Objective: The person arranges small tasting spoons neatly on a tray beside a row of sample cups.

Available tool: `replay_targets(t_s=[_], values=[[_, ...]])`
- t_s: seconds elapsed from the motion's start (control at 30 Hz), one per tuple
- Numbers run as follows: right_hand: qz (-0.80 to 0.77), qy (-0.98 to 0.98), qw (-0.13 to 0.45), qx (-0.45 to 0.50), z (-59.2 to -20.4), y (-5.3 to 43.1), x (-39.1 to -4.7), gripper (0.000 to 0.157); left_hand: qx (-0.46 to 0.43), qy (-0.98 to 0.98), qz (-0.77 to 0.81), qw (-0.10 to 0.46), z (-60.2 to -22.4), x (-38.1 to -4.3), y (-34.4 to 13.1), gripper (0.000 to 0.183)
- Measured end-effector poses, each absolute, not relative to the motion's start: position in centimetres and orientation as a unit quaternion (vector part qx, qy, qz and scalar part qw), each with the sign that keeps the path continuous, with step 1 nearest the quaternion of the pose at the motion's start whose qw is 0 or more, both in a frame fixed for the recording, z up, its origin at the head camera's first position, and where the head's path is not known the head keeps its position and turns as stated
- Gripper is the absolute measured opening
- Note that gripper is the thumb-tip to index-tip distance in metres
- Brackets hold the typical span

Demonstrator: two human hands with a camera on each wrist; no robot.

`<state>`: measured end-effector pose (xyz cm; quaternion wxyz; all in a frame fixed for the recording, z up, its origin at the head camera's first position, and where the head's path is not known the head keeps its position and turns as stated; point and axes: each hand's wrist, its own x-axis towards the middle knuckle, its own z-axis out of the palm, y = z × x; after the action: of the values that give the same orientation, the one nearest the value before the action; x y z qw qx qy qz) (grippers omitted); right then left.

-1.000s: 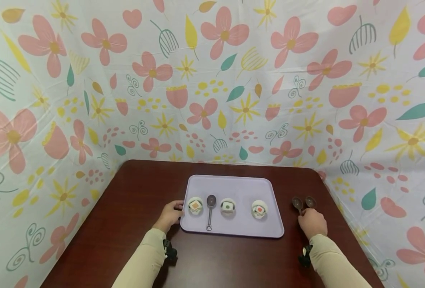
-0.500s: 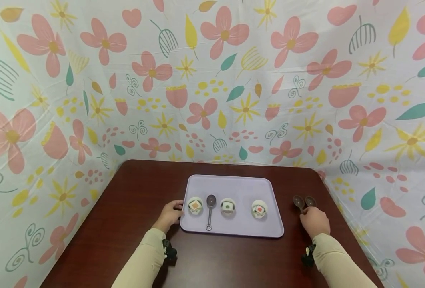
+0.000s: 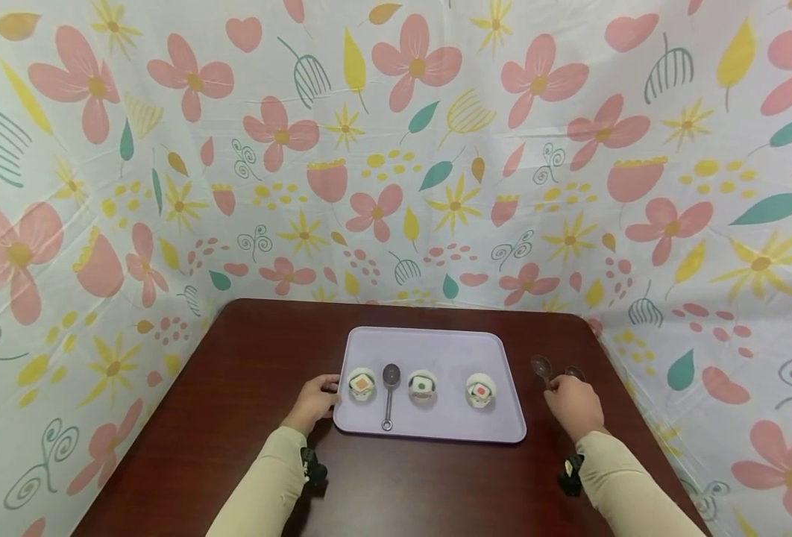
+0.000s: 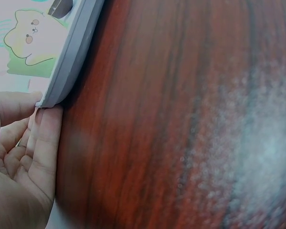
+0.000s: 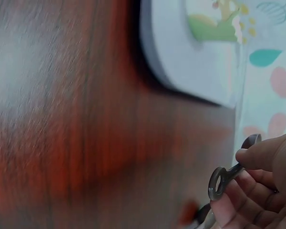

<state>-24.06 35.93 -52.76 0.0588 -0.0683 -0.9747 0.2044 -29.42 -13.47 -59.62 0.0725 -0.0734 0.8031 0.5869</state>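
My left hand (image 3: 312, 403) pinches the left edge of a pale lilac tray (image 3: 429, 347); in the left wrist view its thumb lies on the rim, fingers underneath. On the tray stand three small white cups with cartoon prints: one (image 3: 361, 397) with an orange-centred square inside, one (image 3: 423, 400) with green, one (image 3: 479, 403) with red. A dark spoon (image 3: 388, 406) lies between the left two. Right of the tray, my right hand (image 3: 576, 406) pinches another dark spoon (image 5: 219, 183) by its ring-ended handle. A third spoon (image 3: 574, 371) lies beyond that hand, partly hidden.
The dark red-brown wooden table (image 3: 268, 335) carries everything. A flowered cloth (image 3: 369, 186) hangs behind it and along both sides, close to the table's edges.
My right hand has shifted slightly left with its spoon, whose bowl now sits farther from the other spoon. The left hand stays at the tray's edge.
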Motion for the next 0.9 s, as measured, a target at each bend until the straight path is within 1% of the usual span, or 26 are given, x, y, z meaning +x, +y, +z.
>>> replay_targets(t_s=[0.43,0.9], values=[[0.204,-0.976,0.057,-0.044,-51.0,32.5,-24.2,0.024,-0.066,0.807,0.582,0.068,-59.6,-29.3,-13.6,0.047],[0.241,-0.967,0.065,-0.051,-50.8,28.5,-24.5,0.019,-0.072,0.807,0.583,0.065,-59.6,-29.4,-13.6,0.046]])
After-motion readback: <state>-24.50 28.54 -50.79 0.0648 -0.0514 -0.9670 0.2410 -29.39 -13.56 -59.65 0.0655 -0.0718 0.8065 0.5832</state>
